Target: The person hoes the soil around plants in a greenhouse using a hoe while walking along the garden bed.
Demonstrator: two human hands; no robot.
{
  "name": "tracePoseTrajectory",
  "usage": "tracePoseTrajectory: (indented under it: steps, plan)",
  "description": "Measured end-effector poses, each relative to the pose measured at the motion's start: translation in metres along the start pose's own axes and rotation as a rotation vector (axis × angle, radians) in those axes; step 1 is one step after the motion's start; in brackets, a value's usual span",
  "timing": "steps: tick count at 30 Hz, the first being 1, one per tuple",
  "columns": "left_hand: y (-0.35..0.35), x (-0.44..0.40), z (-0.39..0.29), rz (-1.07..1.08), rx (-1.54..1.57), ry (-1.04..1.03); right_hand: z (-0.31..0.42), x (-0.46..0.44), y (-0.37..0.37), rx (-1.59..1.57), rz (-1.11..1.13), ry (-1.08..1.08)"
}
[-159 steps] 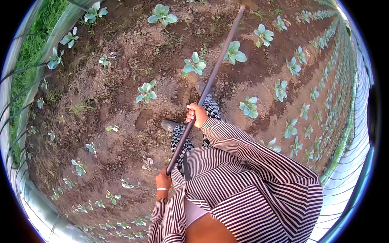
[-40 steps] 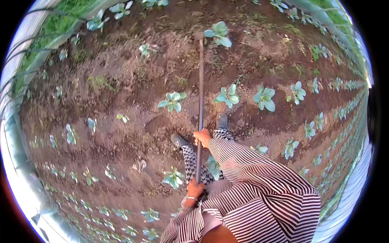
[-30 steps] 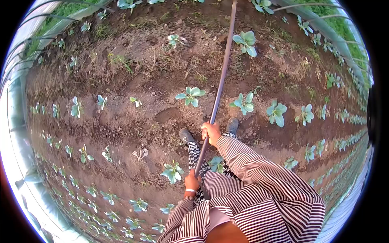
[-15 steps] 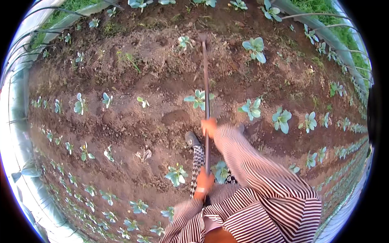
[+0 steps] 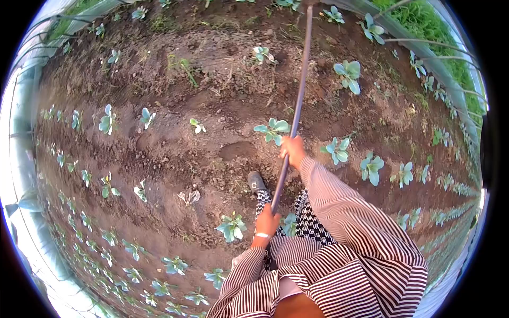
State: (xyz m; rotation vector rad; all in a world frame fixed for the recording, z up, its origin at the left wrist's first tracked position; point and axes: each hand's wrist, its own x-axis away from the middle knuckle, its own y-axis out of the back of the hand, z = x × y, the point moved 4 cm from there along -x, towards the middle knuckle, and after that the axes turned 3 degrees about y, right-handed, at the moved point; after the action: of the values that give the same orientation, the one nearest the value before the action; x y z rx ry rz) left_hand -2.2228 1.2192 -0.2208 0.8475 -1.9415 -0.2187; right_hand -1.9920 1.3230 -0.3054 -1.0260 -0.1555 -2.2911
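Over the dirt (image 5: 159, 225), we curl our left hand (image 5: 268, 220) and right hand (image 5: 293, 149) tight round a long pole (image 5: 298, 106) pointing to the dirt's far edge.

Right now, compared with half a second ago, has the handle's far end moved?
Yes, forward and to the right: the handle's far end was beside a small plant; now it shows well beyond that plant.
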Motion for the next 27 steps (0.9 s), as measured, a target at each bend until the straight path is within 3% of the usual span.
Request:
tracePoseTrajectory:
  steps: [3,5,7,9,11,13,15,18,23,27]
  plan:
    - [0.011,-0.030,-0.033,0.023,0.027,0.021,0.017,-0.046,-0.008,0.000,0.012,-0.061]
    - [0.017,-0.038,-0.036,0.079,0.031,0.008,-0.018,-0.082,-0.002,0.123,-0.015,-0.085]
    - [0.018,-0.035,-0.014,0.209,0.128,0.073,-0.043,-0.054,-0.015,0.315,-0.159,-0.153]
    - [0.045,-0.003,0.016,0.214,0.106,0.049,-0.101,-0.033,-0.017,0.148,0.026,-0.157]
    - [0.069,0.029,0.071,0.204,0.044,0.090,-0.127,0.026,-0.047,0.030,-0.009,-0.296]
    - [0.090,0.061,0.129,0.108,-0.014,0.089,-0.166,0.067,-0.071,-0.231,0.004,-0.595]
    - [0.128,0.085,0.148,0.005,-0.124,0.116,-0.174,0.101,-0.102,-0.300,0.078,-0.663]
    - [0.163,0.102,0.161,-0.138,-0.250,0.094,-0.174,0.126,-0.134,-0.342,0.088,-0.640]
    - [0.177,0.102,0.169,-0.214,0.021,0.108,-0.130,0.137,-0.189,-0.277,0.241,-0.569]
    - [0.208,0.076,0.151,-0.261,0.290,0.151,-0.069,0.127,-0.276,-0.186,0.434,-0.361]
